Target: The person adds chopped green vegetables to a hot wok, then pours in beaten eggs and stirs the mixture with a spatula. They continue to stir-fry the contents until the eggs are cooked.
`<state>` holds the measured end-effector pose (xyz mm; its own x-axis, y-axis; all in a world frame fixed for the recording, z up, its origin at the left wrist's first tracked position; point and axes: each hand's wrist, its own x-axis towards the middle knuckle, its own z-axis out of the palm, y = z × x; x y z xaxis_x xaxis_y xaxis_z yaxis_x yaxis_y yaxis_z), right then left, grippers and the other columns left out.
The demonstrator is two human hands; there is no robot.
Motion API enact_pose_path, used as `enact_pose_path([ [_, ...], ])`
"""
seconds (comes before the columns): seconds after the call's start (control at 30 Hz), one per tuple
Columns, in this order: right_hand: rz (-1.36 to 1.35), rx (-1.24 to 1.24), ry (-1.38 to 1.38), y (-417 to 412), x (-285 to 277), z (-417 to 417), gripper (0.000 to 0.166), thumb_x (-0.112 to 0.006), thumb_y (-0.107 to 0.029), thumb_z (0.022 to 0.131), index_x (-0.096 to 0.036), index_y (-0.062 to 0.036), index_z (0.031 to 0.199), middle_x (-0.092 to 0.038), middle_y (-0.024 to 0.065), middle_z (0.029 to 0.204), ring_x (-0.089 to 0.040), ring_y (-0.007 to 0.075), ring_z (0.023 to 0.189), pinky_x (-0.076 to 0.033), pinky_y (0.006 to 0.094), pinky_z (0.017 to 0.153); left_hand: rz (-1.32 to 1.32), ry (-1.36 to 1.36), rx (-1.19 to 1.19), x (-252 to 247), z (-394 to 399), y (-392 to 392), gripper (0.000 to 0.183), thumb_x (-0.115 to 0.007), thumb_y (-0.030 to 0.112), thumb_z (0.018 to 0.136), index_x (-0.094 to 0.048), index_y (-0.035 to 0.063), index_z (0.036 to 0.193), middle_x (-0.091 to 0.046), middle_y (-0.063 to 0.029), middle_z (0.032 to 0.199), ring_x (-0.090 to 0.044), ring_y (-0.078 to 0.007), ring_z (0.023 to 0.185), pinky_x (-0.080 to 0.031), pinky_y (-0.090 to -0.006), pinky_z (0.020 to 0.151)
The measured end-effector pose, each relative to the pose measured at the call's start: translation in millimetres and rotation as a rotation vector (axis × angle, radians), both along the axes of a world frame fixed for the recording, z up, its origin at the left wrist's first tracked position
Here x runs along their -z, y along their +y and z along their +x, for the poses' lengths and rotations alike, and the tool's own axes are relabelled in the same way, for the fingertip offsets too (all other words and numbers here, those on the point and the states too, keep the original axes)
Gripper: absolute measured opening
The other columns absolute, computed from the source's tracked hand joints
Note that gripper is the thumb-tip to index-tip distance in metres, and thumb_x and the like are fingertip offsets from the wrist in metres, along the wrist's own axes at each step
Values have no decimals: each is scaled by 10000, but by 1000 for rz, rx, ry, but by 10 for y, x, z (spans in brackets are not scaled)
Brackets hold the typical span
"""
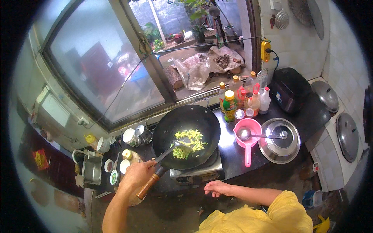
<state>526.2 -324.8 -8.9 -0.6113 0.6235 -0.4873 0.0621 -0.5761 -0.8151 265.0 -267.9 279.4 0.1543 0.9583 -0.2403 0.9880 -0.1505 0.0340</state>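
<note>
My left hand (137,172) grips the handle of a metal wok spatula (166,153). The spatula's blade rests among chopped green vegetables mixed with yellow pieces that look like egg (189,142). They lie in a black wok (170,122) on a gas stove (198,176). The wok's wooden handle (148,184) points toward me, just beside my left hand and not visibly held. In front of the stove, my right hand (217,188) hovers with nothing in it, its fingers loosely bent and apart.
Right of the wok stand a pink ladle-pot (248,154) holding a metal ladle (244,133), a steel lid (278,155), several sauce bottles (230,106) and a black rice cooker (291,90). Leftward are small bowls (108,165), a cutting board (135,157) and a sink (92,171).
</note>
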Motion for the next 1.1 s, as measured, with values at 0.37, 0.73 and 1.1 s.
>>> enact_pose_path([
  [0.37,-16,-66,7,56,146,-114,311,-621,-315,936,-584,-76,1132,-672,26,1012,-564,67,615,-445,194,506,77,-204,-48,529,168,193,338,-531,300,938,-637,192,1240,-681,-221,1002,-642,-398,971,-494,-489,872],
  [0.73,136,-98,-24,108,319,-64,305,-606,-314,938,-588,-79,1132,-676,23,1000,-568,65,612,-446,200,502,-148,-390,-94,414,22,95,349,-542,315,938,-633,188,1250,-679,-192,1067,-619,-384,1055,-478,-463,915],
  [1.1,191,-88,-8,89,371,-167,293,-598,-316,942,-597,-85,1122,-675,36,1028,-569,69,609,-450,206,503,40,-414,-47,747,242,363,376,-530,288,925,-621,132,1255,-670,-223,1044,-618,-412,1034,-481,-474,916],
])
